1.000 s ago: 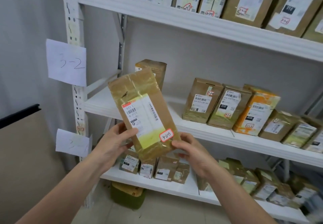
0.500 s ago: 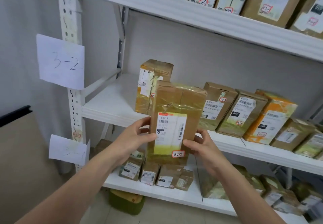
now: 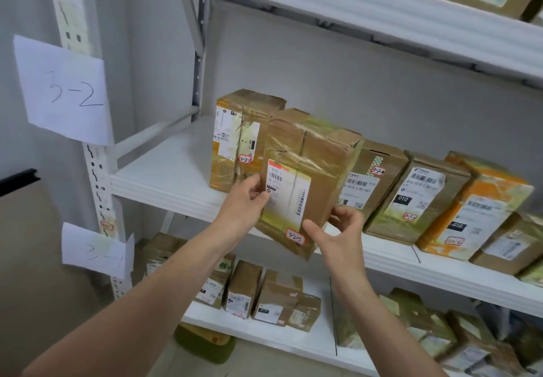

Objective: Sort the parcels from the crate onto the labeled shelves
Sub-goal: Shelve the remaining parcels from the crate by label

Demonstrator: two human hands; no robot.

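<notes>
In the head view we saw the parcel (image 3: 305, 171), a brown box wrapped in clear tape, held between both hands at the front of the middle shelf (image 3: 164, 176). The left hand (image 3: 244, 203) gripped its left edge, with the thumb laid across the corner of the white shipping label (image 3: 286, 191) and the fingers curled out of sight behind the box. The right hand (image 3: 338, 235) held the lower right corner, its thumb against the front face beside the red-ringed sticker (image 3: 294, 236) reading 3-2-3 and its fingers bent round the right edge. So the hands were apart, one clamped on each side of the box.

The parcel stood in the gap between a taped box marked 3-2-2 (image 3: 238, 138) on its left and a box marked 3-2-4 (image 3: 373, 176) on its right. It was just beside both. Its lowest corner hung below the shelf's front lip, and we could not tell whether its base touched the board.

Its long axis ran nearly upright, the top leaning back into the shelf and a little to the right. The labelled face pointed out towards us.

A paper sign reading 3-2 (image 3: 63, 88) hung on the upright post at the left.
</notes>
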